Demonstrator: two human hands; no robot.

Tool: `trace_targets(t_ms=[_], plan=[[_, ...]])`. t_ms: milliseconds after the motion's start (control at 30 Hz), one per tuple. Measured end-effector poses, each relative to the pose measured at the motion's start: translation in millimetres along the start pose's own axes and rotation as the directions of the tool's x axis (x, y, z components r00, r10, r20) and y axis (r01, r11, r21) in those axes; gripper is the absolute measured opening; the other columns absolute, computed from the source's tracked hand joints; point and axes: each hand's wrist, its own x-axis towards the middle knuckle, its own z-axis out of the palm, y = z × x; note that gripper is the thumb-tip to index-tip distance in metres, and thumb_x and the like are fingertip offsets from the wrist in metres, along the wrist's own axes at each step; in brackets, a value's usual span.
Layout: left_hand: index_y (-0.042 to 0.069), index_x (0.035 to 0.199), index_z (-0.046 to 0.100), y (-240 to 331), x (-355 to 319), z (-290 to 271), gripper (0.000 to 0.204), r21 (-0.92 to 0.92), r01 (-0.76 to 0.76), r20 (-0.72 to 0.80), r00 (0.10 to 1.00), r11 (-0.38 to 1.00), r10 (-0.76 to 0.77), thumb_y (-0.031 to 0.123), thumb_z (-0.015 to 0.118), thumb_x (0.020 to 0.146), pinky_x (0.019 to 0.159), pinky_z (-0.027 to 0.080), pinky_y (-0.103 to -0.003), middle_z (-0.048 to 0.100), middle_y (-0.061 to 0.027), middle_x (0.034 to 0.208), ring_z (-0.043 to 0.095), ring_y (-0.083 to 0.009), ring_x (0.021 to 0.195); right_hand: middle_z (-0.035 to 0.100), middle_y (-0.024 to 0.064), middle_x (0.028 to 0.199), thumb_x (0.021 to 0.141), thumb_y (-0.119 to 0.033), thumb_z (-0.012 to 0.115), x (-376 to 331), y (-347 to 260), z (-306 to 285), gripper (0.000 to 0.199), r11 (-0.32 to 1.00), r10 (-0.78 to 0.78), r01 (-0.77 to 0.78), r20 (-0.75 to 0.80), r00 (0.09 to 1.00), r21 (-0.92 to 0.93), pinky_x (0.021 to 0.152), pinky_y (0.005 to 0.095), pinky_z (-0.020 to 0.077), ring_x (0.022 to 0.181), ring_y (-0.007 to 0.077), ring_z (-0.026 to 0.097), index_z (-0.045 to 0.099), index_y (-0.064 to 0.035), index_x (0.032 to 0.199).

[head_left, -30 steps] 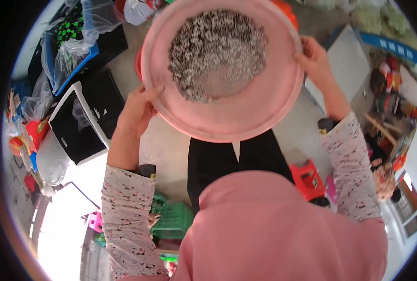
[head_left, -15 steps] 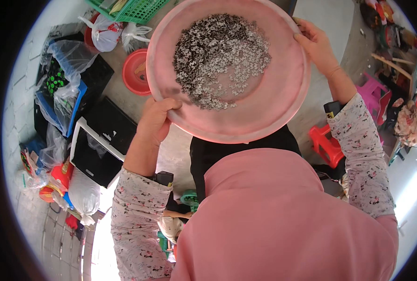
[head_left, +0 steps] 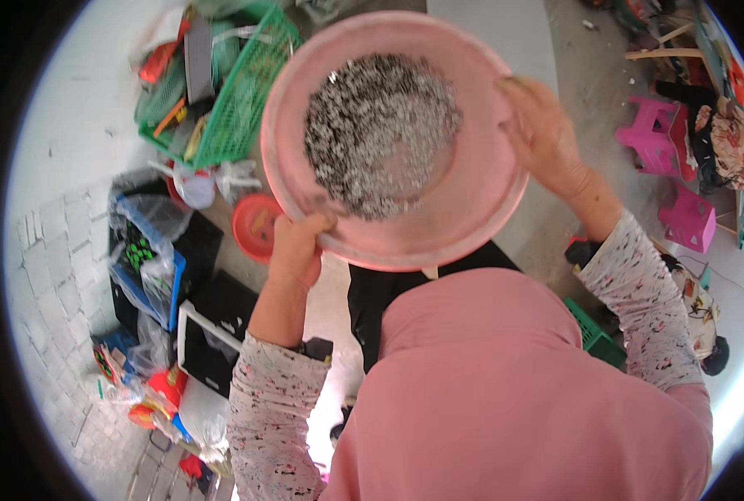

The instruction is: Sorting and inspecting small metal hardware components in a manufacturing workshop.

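Pink plastic fills my grip: left fingers (head_left: pixel 325 221) and right fingers (head_left: pixel 525 100) clasp the basin (head_left: pixel 464 204) between them, lifting apparently done. Inside, small dark-and-silver pieces (head_left: pixel 372 125) lie loose, unsorted. Beyond my left fingers sits a red bowl (head_left: pixel 244 227).

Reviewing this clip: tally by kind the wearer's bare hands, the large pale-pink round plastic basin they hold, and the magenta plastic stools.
Bare hands, left hand and right hand: 2
Large pale-pink round plastic basin: 1
Magenta plastic stools: 2
Total: 5
Small grey-and-black pieces in the basin: too many to count.
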Motion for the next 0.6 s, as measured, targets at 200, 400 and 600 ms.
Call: trace_targets(t_ms=[200, 400, 600], plan=[[-0.009, 0.106, 0.058, 35.6, 0.9, 70.3, 0.038, 0.05, 0.03, 0.149, 0.988, 0.998, -0.038, -0.004, 0.062, 0.069, 0.076, 0.052, -0.035, 0.064, -0.0124, 0.098, 0.063, -0.0233, 0.083, 0.051, 0.0186, 0.119, 0.077, -0.005, 0.062, 1.2, 6.8, -41.7, 0.047, 0.986, 0.161, -0.164, 0.061, 0.985, 0.039, 0.097, 0.0411, 0.0414, 0.113, 0.0363, 0.049, 0.051, -0.0021, 0.122], [-0.012, 0.106, 0.057, 88.1, 24.6, 132.7, 0.039, 0.311, 0.043, 0.329, 0.932, 0.949, -0.15, -0.002, 0.064, 0.068, 0.077, 0.051, -0.034, 0.063, -0.0139, 0.096, 0.063, -0.0229, 0.083, 0.054, 0.0166, 0.112, 0.075, -0.006, 0.066, 4.8, 40.2, -73.3, 0.046, 0.947, 0.318, -0.317, 0.021, 0.948, -0.057, 0.093, 0.0411, 0.0432, 0.109, 0.0346, 0.052, 0.054, -0.0034, 0.119], [-0.01, 0.101, 0.059, 114.3, 40.1, 182.8, 0.035, 0.456, -0.014, 0.352, 0.921, 0.89, -0.166, -0.001, 0.063, 0.068, 0.074, 0.051, -0.034, 0.063, -0.0116, 0.089, 0.063, -0.021, 0.079, 0.058, 0.013, 0.096, 0.076, -0.01, 0.065, -8.1, 41.5, -85.8, 0.027, 0.89, 0.451, -0.451, -0.008, 0.892, -0.066, 0.082, 0.0428, 0.0476, 0.095, 0.0324, 0.057, 0.061, -0.0056, 0.103]])
